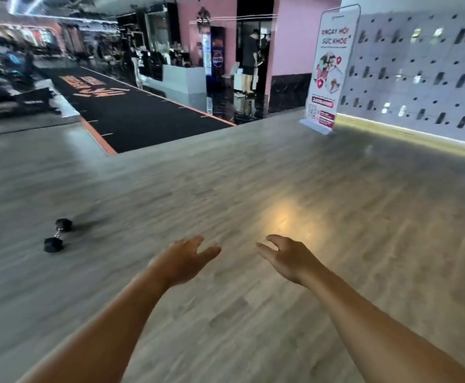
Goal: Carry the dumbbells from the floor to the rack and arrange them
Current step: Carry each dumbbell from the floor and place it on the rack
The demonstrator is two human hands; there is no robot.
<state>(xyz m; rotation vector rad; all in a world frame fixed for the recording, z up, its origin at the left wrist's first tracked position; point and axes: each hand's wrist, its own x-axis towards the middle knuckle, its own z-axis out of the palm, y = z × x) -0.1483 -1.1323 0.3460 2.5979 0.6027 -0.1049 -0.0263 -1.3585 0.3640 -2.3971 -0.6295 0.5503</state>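
Observation:
A small black hex dumbbell [58, 235] lies on the wooden floor at the left, its handle pointing away from me. My left hand [187, 259] and my right hand [283, 257] reach forward side by side over the bare floor, both empty with fingers loosely spread. The dumbbell lies well to the left of my left hand, apart from it. No rack shows in this view.
A black turf lane [132, 111] with orange lettering runs away at the back left. A standing poster [329, 70] stands at the back right before a white wall of lockers [419, 73]. A person [250, 62] stands far off by a counter.

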